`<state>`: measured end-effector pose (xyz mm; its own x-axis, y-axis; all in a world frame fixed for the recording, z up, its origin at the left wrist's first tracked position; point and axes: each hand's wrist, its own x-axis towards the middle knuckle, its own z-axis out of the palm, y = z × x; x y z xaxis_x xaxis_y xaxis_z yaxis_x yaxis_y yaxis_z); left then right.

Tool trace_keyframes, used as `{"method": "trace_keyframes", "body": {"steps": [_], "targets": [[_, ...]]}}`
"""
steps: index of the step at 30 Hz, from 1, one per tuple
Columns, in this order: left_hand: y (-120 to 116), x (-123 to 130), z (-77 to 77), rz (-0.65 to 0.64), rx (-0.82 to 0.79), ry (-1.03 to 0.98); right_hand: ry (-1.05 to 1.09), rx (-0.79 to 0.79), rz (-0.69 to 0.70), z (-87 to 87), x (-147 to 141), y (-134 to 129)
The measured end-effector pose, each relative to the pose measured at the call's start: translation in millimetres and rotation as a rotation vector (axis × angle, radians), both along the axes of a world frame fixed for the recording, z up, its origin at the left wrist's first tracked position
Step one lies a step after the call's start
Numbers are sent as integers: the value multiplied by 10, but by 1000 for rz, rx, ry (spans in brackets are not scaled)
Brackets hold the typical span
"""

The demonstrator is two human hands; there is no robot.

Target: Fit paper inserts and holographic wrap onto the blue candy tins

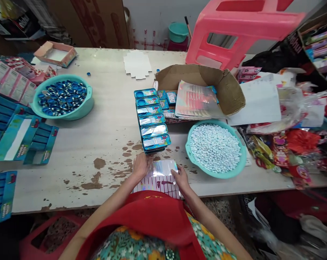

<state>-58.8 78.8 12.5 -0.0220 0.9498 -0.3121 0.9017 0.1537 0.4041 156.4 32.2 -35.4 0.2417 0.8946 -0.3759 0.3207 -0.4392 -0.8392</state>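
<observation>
A shiny holographic sticker sheet (163, 169), with rows of strips on its lower part, lies at the table's front edge before my body. My right hand (182, 177) grips its right edge, thumb on top and fingers behind. At its upper left side is my left hand (140, 167), fingers bent and closed on the edge; their tips are partly hidden. Just beyond the left hand stand blue flat cases (152, 120) with clear windows, stacked in a row. Blue small boxes (163, 99) and more shiny sheets (194, 101) sit in a cut-down cardboard box (230, 90).
A teal basin (189, 148) of pale candies stands right; another basin (89, 103) holds blue-and-silver round caps at left. Blue display boxes (16, 141) line the left side. A pink stool (198, 43) stands behind the cardboard box. Packaging clutters the right end.
</observation>
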Motion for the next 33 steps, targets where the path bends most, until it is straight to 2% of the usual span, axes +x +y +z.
{"method": "trace_keyframes", "body": {"steps": [3,5,7,9,12,15,17,21,27,33], "targets": [[-5,55,16,-154,-26,-126,180,-55,33,20,55,-48],[-5,88,24,-210,-103,-224,165,-35,78,123,87,-68],[10,111,35,-199,-158,-278,-14,56,107,254,88,-67],[32,119,54,-190,-149,-290,-312,226,186,392,29,-33],[50,111,96,-231,-82,-282,-680,428,472,546,-150,44],[40,106,130,-241,-69,-251,-835,521,728,571,-302,54],[29,112,138,-232,-81,-228,-847,571,831,541,-323,0],[31,132,140,-210,-73,-219,-760,581,880,540,-237,-90],[44,130,182,-229,-69,-242,-757,514,777,607,-286,87],[28,135,199,-171,-138,-236,-758,531,888,513,-302,12]]}}
